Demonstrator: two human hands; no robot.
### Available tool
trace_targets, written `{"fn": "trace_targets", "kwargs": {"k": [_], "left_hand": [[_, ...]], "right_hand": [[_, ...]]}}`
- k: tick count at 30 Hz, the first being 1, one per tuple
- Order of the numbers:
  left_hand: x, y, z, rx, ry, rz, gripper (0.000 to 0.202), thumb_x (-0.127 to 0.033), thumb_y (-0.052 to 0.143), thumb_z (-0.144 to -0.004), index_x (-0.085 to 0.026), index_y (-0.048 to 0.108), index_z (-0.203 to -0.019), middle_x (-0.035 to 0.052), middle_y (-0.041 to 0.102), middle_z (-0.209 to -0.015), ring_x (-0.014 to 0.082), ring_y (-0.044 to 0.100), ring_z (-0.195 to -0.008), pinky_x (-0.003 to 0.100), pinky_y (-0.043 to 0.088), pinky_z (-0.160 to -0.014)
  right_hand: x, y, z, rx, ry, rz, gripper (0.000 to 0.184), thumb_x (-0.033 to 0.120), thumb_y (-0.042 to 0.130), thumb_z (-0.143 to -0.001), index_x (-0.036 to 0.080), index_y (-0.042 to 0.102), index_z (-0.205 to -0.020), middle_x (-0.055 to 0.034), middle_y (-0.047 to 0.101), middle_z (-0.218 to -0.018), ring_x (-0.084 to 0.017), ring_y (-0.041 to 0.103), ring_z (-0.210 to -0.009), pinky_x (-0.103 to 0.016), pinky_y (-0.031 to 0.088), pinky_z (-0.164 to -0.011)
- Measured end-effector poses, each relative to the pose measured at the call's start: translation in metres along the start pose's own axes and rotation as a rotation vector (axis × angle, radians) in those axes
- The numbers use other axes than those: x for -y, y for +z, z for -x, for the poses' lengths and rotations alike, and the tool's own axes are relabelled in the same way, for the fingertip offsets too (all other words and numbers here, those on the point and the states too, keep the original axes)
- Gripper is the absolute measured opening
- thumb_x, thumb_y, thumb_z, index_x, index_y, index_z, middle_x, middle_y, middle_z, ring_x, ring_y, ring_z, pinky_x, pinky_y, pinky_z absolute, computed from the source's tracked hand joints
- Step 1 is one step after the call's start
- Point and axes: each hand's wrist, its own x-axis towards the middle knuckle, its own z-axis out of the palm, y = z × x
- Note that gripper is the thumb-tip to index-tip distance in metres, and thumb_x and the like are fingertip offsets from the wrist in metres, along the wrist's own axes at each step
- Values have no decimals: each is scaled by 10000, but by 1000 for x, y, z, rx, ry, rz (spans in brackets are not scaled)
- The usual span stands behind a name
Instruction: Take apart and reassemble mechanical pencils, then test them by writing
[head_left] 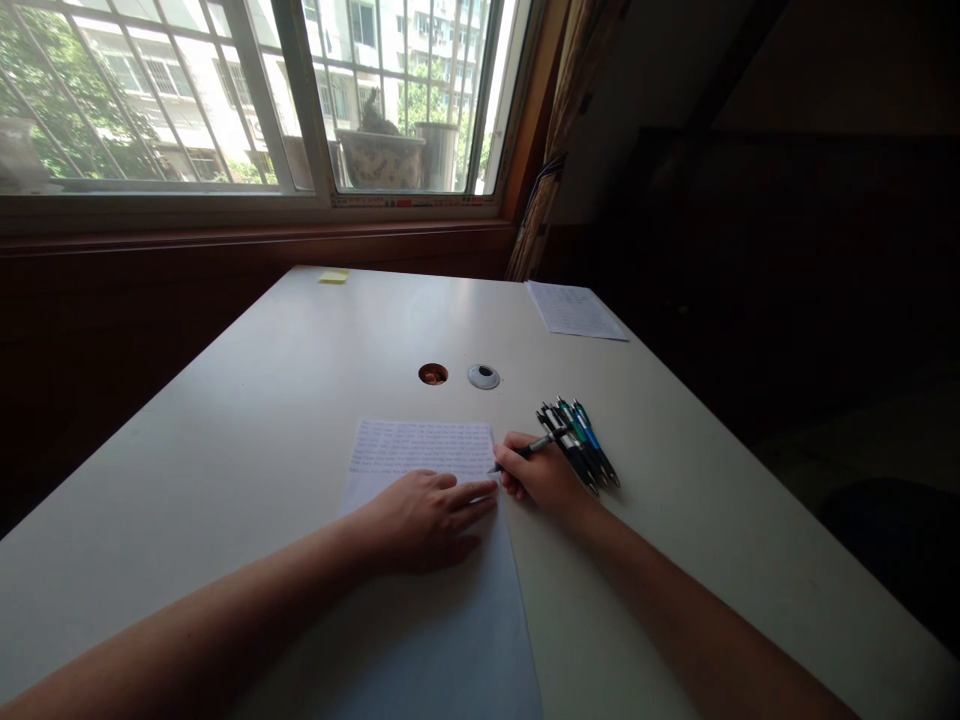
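Note:
A white sheet of paper (420, 447) lies on the table (247, 420) in front of me, its upper part filled with lines of handwriting. My left hand (424, 515) lies flat on the sheet, fingers stretched out toward the right edge. My right hand (536, 475) is closed around a pen (525, 450), whose tip touches the paper's right edge at the last written line. Several more pens (579, 442), black, green and blue, lie in a bundle just right of my right hand.
A second written sheet (576, 310) lies at the table's far right corner, and a yellow sticky pad (333, 277) sits at the far edge. A round cable hole (433, 374) and its cap (484, 376) are mid-table. A window and curtain stand behind.

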Motion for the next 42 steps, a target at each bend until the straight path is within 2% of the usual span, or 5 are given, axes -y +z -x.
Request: {"fn": "trace_targets", "kwargs": {"k": [11,19,30,42], "left_hand": [[1,1,0,-16,-1,6,506,-405,461,-955,-205,437,-1419,103,480,-1446,210,622,-830,360,510,-754],[0,-1,-1,-9,4,-1,489,-396,447,-964,-192,454,-1407,71,466,-1464,213,621,-841,383,522,-761],[0,-1,0,-21,2,6,494,-395,462,-959,-197,449,-1411,91,486,-1442,211,627,-832,374,523,-757],[0,-1,0,2,0,6,490,-402,436,-970,-199,446,-1416,53,461,-1473,217,621,-846,386,522,-757]], "right_hand": [[1,-1,1,-28,-2,13,337,402,520,-903,198,523,-635,18,607,-539,-113,555,-431,-202,430,-411],[3,1,1,-33,-7,43,345,403,510,-903,200,511,-624,18,601,-533,-109,545,-423,-196,421,-399],[4,-1,1,1,-13,16,331,398,513,-897,202,518,-631,22,588,-527,-113,536,-429,-205,419,-412],[3,-3,3,-13,-2,-7,330,392,519,-906,193,534,-643,19,603,-538,-111,542,-427,-208,426,-422]]}}
